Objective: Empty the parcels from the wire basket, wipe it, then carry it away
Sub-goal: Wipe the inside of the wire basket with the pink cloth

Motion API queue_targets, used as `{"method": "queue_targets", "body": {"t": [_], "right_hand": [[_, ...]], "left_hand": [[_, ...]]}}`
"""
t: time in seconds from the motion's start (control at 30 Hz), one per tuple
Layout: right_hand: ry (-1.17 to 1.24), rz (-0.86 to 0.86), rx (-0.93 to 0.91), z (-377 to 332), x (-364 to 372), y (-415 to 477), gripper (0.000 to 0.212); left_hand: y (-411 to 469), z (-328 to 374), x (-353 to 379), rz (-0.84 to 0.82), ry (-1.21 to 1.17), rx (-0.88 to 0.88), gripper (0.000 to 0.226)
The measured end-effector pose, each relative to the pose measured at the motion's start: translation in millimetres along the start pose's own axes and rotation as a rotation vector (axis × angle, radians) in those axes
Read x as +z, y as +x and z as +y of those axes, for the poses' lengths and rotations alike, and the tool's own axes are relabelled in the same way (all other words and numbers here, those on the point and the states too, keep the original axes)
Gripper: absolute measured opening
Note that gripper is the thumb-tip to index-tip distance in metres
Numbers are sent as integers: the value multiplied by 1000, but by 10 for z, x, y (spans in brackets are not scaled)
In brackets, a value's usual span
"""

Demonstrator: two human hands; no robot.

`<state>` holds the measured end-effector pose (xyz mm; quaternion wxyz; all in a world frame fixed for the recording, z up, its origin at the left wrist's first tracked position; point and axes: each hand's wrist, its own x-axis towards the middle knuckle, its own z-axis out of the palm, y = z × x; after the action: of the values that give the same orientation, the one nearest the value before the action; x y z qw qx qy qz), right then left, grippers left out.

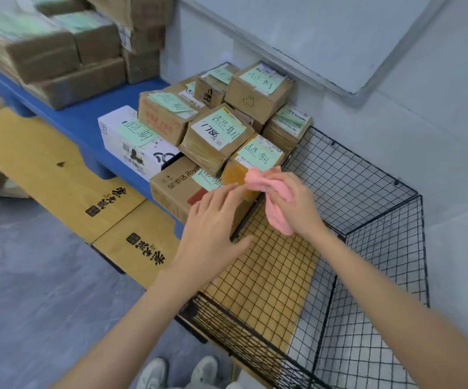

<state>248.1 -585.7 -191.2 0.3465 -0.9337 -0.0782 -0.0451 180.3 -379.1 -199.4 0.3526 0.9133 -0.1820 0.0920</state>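
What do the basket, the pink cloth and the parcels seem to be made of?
The basket: thin metal wire, seemingly black-coated, shown by its open grid. The cloth: soft fabric, perhaps microfibre; it crumples in the right hand. The parcels: mostly brown cardboard, some wrapped in glossy tape.

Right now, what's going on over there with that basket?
The person's right hand grips a pink cloth over the black wire basket, and no parcels show inside it. The labelled parcels are stacked on the blue pallet beside it. The left hand is open, fingers straight, near that side's rim. Wiping looks about to start.
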Motion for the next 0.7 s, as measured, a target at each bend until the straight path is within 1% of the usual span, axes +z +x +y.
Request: {"method": "queue_targets", "body": {"t": [0.1, 0.17, 0.27, 0.33, 0.43, 0.6, 0.7], "right_hand": [[131, -10, -42, -79, 141, -186, 21], [133, -31, -86, -86, 157, -285, 24], [116, -63, -117, -64, 102, -292, 26], [102, -94, -132, -70, 74, -269, 23], [79, -137, -154, -72, 22, -269, 21], [-9, -171, -157, 8, -73, -377, 16], [-12, -159, -144, 45, -120, -418, 16]], "left_hand": [[221, 17, 140, -12, -44, -35, 72], [288, 28, 243, -41, -95, -71, 71], [285, 20, 327, -41, -183, -107, 76], [268, 9, 339, -55, -173, -90, 82], [236, 44, 374, -125, -146, -77, 92], [164, 189, 471, -133, -224, -41, 96], [186, 220, 484, -132, -211, -11, 98]]}}
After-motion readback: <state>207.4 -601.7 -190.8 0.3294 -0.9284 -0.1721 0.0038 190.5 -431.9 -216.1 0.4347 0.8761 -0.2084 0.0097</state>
